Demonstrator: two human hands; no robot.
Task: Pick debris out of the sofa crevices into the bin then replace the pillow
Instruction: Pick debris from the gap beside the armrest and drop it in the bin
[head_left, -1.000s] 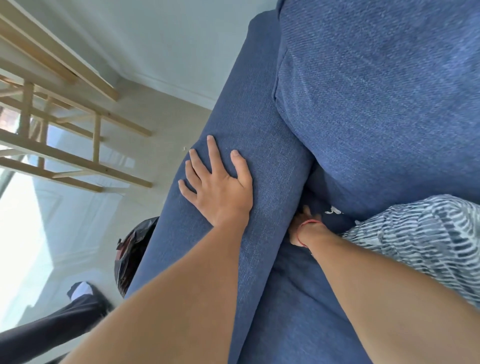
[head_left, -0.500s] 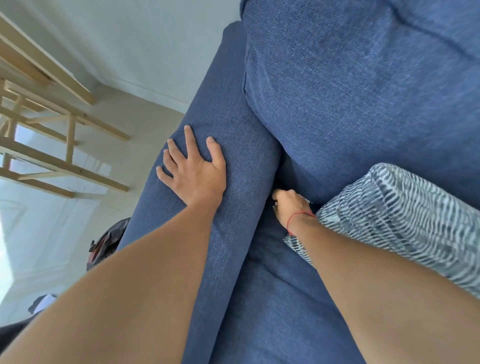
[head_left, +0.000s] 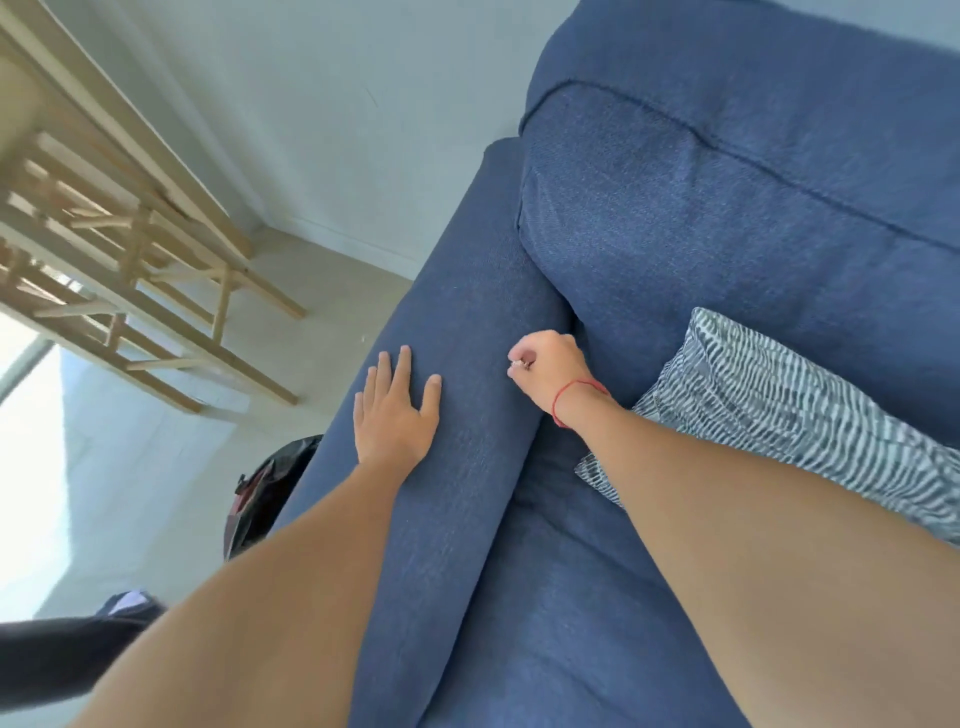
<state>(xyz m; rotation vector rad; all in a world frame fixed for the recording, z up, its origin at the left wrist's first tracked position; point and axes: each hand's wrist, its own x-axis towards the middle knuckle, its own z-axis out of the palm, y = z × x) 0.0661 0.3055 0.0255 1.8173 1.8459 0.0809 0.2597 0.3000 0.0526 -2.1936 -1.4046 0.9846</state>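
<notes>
My right hand (head_left: 548, 371), a red thread at the wrist, is clenched into a fist over the blue sofa's armrest (head_left: 467, 364), pinching a small pale scrap of debris (head_left: 519, 362) between thumb and fingers, just clear of the crevice (head_left: 576, 332) where armrest meets back cushion. My left hand (head_left: 396, 410) lies flat and empty on top of the armrest, fingers spread, bracing me. The bin (head_left: 265, 493), lined with a dark bag, stands on the floor beside the sofa's outer side, mostly hidden behind the armrest. By my reading, this piece is lifted but not yet dropped in; it has to cross the armrest to get there. Whether more debris sits in the crevice I cannot tell from here. The striped pillow (head_left: 779, 410) lies on the seat against the back cushion, partly under my right forearm, so putting it back in place looks still to come.
</notes>
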